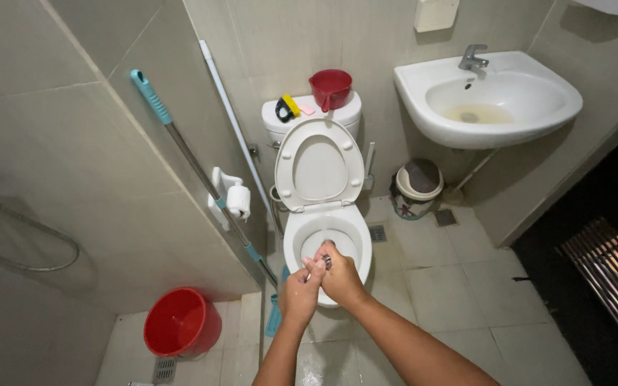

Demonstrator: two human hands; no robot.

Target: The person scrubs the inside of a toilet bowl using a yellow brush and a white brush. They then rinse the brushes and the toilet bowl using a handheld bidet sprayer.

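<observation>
Meeting hands (321,280), over toilet bowl rim (289,236)

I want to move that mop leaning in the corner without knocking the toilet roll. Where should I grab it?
Take the mop by its teal rubber sleeve at the top end, coming from the left. It leans against the tiled wall, and lower down the shaft passes right by the toilet roll.

Both hands, left (300,288) & right (340,277), clasped together, arms outstretched.
</observation>
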